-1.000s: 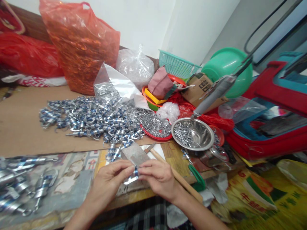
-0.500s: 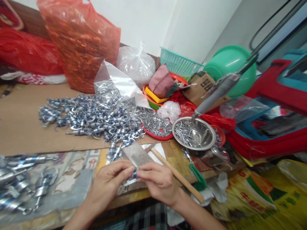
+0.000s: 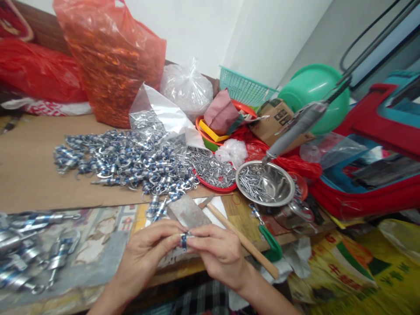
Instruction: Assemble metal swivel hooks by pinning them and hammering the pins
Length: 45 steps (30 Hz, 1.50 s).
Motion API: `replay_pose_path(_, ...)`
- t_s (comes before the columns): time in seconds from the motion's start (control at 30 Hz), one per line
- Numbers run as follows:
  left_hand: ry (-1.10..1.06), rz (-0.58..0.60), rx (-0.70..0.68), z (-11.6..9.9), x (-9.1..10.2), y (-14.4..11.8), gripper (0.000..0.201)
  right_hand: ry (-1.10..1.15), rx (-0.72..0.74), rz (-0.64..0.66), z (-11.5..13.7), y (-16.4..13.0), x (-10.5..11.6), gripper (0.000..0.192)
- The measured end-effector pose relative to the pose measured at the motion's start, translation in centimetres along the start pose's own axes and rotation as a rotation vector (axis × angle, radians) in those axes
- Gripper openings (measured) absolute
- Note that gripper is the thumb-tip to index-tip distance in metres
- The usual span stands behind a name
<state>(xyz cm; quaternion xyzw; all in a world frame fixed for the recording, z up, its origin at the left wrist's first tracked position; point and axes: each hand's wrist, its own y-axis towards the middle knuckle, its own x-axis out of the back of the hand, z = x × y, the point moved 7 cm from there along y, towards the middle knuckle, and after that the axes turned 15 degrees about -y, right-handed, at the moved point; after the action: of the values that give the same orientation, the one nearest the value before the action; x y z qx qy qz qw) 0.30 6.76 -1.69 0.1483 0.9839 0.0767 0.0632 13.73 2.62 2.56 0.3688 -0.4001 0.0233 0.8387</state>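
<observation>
Both of my hands meet at the near edge of the table and pinch one small silver and blue metal clasp [image 3: 184,240] between their fingertips. My left hand [image 3: 149,256] grips it from the left, my right hand [image 3: 219,253] from the right. Just behind the fingers lies a flat grey metal block [image 3: 188,211]. A wooden-handled hammer [image 3: 241,238] lies to the right of it. A big heap of the same silver and blue clasps [image 3: 124,159] covers the cardboard beyond.
A steel bowl of small pins [image 3: 265,183] and a red tray of metal bits [image 3: 213,168] sit right of the heap. More clasps [image 3: 29,253] lie at the left edge. Red bags [image 3: 111,57], a clear bag, a green basin [image 3: 315,92] and a red stool crowd the back and right.
My hands have turned the clasp between the fingertips and shifted slightly toward me; the silver end that stuck out below is now hidden by the fingers.
</observation>
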Motion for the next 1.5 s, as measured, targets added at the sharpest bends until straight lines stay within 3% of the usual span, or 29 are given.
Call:
replay_pose_path(0.23, 0.029, 0.023, 0.023, -0.1, -0.1, 0.0, 0.013, 0.02, -0.021, -0.004, 0.3, 0.0, 0.0, 0.027)
replay_pose_path(0.33, -0.025, -0.029, 0.067, 0.4, 0.0, 0.1, 0.013, 0.061, -0.086, -0.032, -0.2, 0.2, 0.0, 0.022)
replay_pose_path(0.43, -0.079, -0.142, 0.215, 1.9, 0.1, -0.2, 0.014, 0.113, -0.214, -0.04, -1.4, 0.2, -0.3, 0.015)
replay_pose_path(0.5, -0.165, -0.191, 0.315, 2.8, -0.1, -0.5, 0.025, 0.132, -0.326, -0.029, -2.3, 0.0, -0.6, 0.012)
replay_pose_path(0.57, -0.295, -0.192, 0.36, 3.1, -0.6, -0.7, 0.047, 0.135, -0.411, -0.008, -2.9, -0.2, -0.7, 0.01)
replay_pose_path(0.63, -0.395, -0.181, 0.365, 3.0, -1.1, -0.7, 0.063, 0.14, -0.422, 0.065, -3.2, 0.2, -0.9, 0.009)
replay_pose_path(0.7, -0.424, -0.196, 0.367, 2.9, -1.2, -0.6, 0.063, 0.104, -0.385, 0.175, -4.0, 1.1, -1.2, 0.007)
replay_pose_path(0.77, -0.433, -0.204, 0.38, 2.9, -1.3, -0.5, 0.062, -0.113, -0.389, 0.232, -6.3, 2.4, -0.9, 0.01)
replay_pose_path(0.83, -0.451, -0.195, 0.393, 2.8, -1.4, -0.3, 0.065, -0.478, -0.464, 0.217, -9.9, 3.9, 0.1, 0.017)
replay_pose_path(0.87, -0.458, -0.185, 0.4, 2.8, -1.5, -0.2, 0.066, -0.559, -0.502, 0.217, -11.8, 4.6, 0.3, 0.02)
replay_pose_path(0.97, -0.455, -0.148, 0.427, 2.7, -1.8, -0.1, 0.067, -0.663, -0.555, 0.29, -16.4, 6.2, -0.6, 0.016)
replay_pose_path(1.07, -0.424, -0.118, 0.453, 2.7, -1.8, 0.1, 0.061, -0.697, -0.553, 0.362, -18.6, 7.0, -2.2, 0.013)
replay_pose_path(1.23, -0.396, -0.066, 0.492, 3.5, -1.6, 0.3, 0.06, -0.645, -0.516, 0.367, -19.0, 7.0, -2.9, 0.034)
replay_pose_path(1.4, -0.55, -0.057, 0.515, 4.3, -1.7, 0.4, 0.076, -0.544, -0.552, 0.241, -19.4, 5.7, -0.7, 0.024)
replay_pose_path(1.5, -0.586, -0.061, 0.513, 4.3, -1.7, 0.3, 0.078, -0.419, -0.555, 0.199, -17.7, 4.8, -0.1, 0.019)
